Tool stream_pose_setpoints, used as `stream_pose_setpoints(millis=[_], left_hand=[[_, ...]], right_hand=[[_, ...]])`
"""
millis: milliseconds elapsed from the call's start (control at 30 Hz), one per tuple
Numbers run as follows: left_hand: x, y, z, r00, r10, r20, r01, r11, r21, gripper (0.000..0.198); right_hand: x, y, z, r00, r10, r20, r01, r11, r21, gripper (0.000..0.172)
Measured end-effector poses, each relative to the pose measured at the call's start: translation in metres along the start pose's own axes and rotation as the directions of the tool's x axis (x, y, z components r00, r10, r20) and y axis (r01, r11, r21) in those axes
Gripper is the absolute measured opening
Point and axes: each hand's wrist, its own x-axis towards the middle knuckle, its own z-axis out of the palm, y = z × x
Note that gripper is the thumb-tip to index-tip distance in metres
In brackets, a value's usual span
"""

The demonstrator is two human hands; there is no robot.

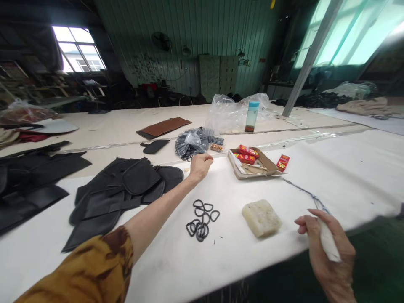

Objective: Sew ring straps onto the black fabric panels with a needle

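Note:
My left hand (201,166) is stretched out over the table, its fingers curled together beside a clear plastic bag of black pieces (192,143). Anything inside those fingers is hidden. Near the front edge on the right, my right hand (331,248) grips a thin metal tool with a white-wrapped handle (328,240). The tool's long tip points toward the cardboard tray. Several black D-rings (202,221) lie loose in front of me. Between them and my right hand sits a pale yellowish block (261,218), rough on top.
A cardboard tray (235,170) holds red boxes, with another red box (283,163) beside it. Black padded pieces (116,193) are heaped at left. Farther back are brown sheets (167,126), a blue-lidded bottle (252,115) and a clear plastic bag (224,115). A slanted post (311,59) rises at right.

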Motion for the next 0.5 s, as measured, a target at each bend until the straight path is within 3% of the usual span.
stream_pose_setpoints(millis=[67, 200, 300, 500], left_hand=[[0.026, 0.000, 0.025, 0.999, 0.052, -0.012, -0.050, 0.991, 0.121, 0.018], [0.063, -0.005, 0.060, 0.993, 0.114, -0.033, -0.098, 0.943, 0.318, 0.026], [0.081, -0.012, 0.075, 0.989, 0.137, -0.056, -0.102, 0.904, 0.416, 0.030], [0.096, -0.022, 0.093, 0.984, 0.146, -0.099, -0.070, 0.837, 0.543, 0.025]], right_hand=[[0.012, 0.015, 0.008, 0.999, -0.008, 0.035, 0.008, 1.000, 0.004, 0.028], [0.021, 0.025, 0.017, 0.993, 0.112, 0.048, -0.113, 0.993, 0.019, 0.027], [0.020, 0.023, 0.020, 0.984, 0.180, 0.011, -0.180, 0.984, 0.014, 0.028], [0.017, 0.019, 0.021, 0.982, 0.186, -0.022, -0.187, 0.979, -0.084, 0.031]])
